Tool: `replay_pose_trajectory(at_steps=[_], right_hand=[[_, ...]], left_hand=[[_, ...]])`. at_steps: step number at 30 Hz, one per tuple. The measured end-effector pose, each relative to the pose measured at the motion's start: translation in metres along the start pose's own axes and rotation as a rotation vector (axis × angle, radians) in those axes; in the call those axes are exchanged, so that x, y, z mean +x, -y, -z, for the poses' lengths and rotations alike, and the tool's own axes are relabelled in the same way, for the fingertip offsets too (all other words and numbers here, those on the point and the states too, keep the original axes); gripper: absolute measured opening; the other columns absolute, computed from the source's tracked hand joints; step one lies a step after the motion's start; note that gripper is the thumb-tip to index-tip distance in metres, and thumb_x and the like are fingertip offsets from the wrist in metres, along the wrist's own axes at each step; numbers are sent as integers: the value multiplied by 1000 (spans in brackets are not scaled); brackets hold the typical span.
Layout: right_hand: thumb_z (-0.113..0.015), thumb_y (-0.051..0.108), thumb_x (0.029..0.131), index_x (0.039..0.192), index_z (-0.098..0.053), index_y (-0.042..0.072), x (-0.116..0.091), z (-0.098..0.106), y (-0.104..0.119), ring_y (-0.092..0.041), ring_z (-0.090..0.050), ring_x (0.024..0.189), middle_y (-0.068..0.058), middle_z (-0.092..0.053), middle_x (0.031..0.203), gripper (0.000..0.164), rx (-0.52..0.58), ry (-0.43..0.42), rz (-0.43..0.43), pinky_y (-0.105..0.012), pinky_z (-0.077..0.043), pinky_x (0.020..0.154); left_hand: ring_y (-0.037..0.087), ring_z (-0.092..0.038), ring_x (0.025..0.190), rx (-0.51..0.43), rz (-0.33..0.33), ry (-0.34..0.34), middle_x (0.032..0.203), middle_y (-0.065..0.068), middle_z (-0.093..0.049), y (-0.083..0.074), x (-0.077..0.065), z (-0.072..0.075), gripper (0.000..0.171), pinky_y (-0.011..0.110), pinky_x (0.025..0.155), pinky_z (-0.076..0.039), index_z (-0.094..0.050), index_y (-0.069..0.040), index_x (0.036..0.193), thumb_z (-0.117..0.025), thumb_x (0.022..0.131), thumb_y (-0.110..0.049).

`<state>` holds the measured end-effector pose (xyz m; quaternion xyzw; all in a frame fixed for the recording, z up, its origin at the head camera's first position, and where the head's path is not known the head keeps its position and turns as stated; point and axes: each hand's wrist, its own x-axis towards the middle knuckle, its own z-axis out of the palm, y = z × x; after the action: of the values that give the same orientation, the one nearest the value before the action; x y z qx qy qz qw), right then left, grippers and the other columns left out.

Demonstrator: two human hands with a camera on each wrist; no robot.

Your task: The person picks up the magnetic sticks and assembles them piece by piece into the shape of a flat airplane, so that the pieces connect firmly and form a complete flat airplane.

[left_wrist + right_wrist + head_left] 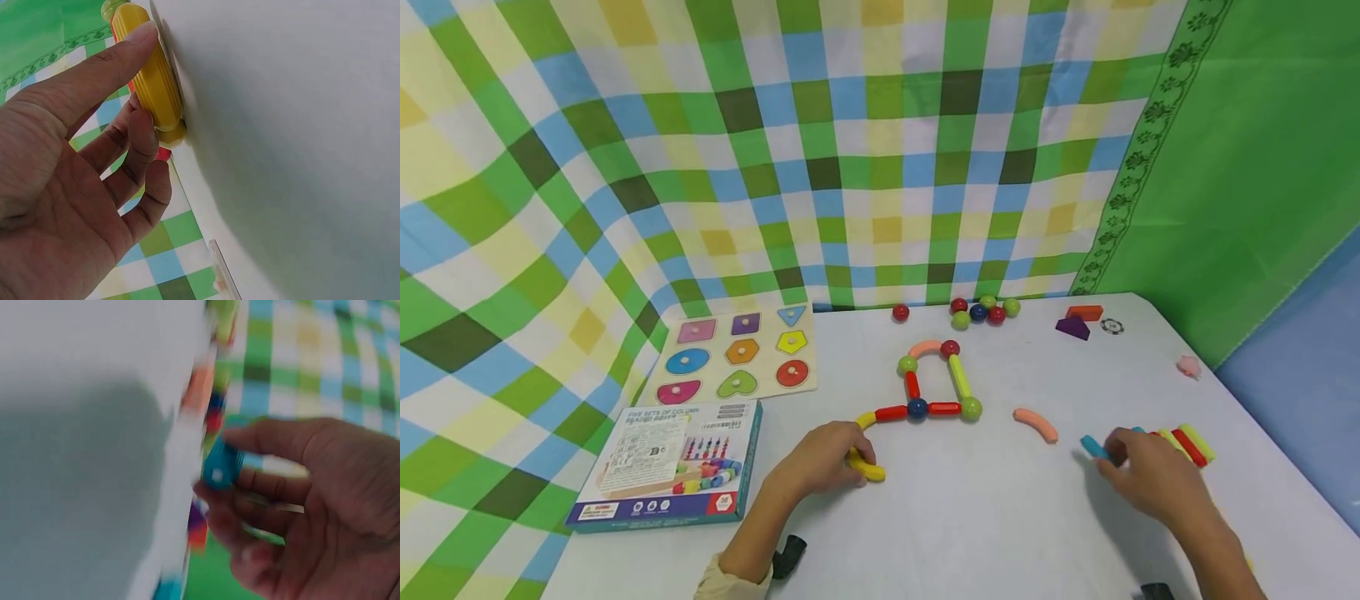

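At far left, a boxed toy point(666, 467) is lying on the white table point(955, 517) beside a shape-puzzle board point(767, 383). The left hand point(831, 462) is pinching a curved yellow piece point(869, 471), its thumb and fingertips nearly closing and its other fingers bending loosely. Nearby, a second bit of yellow point(866, 419) is meeting a red rod point(891, 413); whether both belong to one piece cannot be told. The rod is joining a blue ball point(917, 408), from which a loop of rods and balls is extending rightward. Loose balls point(977, 313) are sitting behind the loop. Farther right, a pink curved piece point(1036, 423) is lying alone. The right hand point(1153, 475) is holding a blue piece point(1094, 447) between thumb and curled fingers; whether it is touching the table is unclear. Coloured rods point(1191, 446) are lying just beyond.
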<state>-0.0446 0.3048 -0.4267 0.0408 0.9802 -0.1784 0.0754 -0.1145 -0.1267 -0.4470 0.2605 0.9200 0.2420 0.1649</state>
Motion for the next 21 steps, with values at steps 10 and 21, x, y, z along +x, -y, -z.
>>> replay_pose_trajectory(at_steps=[10, 21], right_hand=[[-73, 29, 84, 91, -62, 25, 24, -47, 112, -8, -52, 70, 15, -55, 76, 13, 129, 149, 454, -23, -45, 61], [-72, 30, 85, 95, -63, 23, 50, -89, 164, -8, -49, 74, 14, -53, 79, 15, 164, 221, 583, -27, -43, 68]], left_hand=[[11, -52, 86, 7, -23, 4, 89, -15, -59, -2, 1, 0, 20, 31, 82, -45, -73, -26, 93, -81, 76, -19], [9, -52, 86, 10, -37, 0, 89, -15, -60, -1, 1, 1, 20, 30, 83, -45, -73, -25, 94, -81, 76, -18]])
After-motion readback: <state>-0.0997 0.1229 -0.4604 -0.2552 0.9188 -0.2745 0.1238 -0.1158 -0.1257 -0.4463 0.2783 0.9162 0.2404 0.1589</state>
